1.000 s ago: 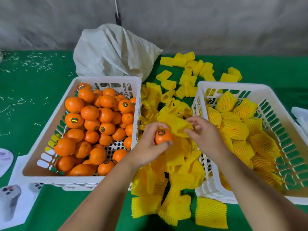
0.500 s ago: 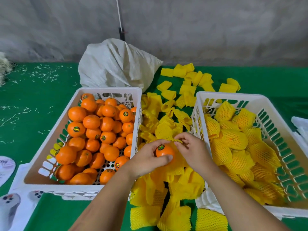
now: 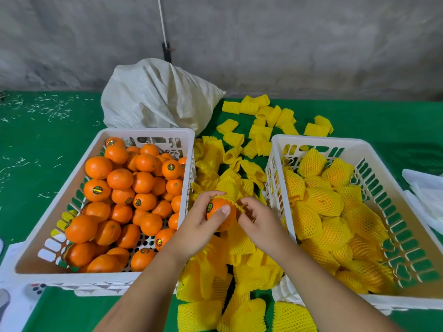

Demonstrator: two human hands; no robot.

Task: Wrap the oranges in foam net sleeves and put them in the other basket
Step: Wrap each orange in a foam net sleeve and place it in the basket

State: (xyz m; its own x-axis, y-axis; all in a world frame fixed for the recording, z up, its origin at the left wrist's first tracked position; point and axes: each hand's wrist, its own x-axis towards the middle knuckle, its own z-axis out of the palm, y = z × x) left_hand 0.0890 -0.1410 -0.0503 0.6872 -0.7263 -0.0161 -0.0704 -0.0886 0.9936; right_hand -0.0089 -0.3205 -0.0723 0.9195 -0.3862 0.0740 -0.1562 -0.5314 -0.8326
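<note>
While left hand (image 3: 199, 226) grips orange (image 3: 219, 213), right hand (image 3: 260, 222) pinches sleeve edge (image 3: 236, 203)

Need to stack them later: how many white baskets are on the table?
2: the left basket holds bare oranges, the right basket holds sleeved ones. None seems hidden.

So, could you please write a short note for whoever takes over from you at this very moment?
Left hand grips a bare orange between the two baskets. Right hand pinches the edge of a yellow foam sleeve at the orange's far side; the sleeve is not yet over the fruit.
Left basket: many unwrapped oranges. Right basket: wrapped ones. Spare sleeves lie on the green table between them.
Left to do: sleeve this orange, put it in the right basket, then repeat.
</note>
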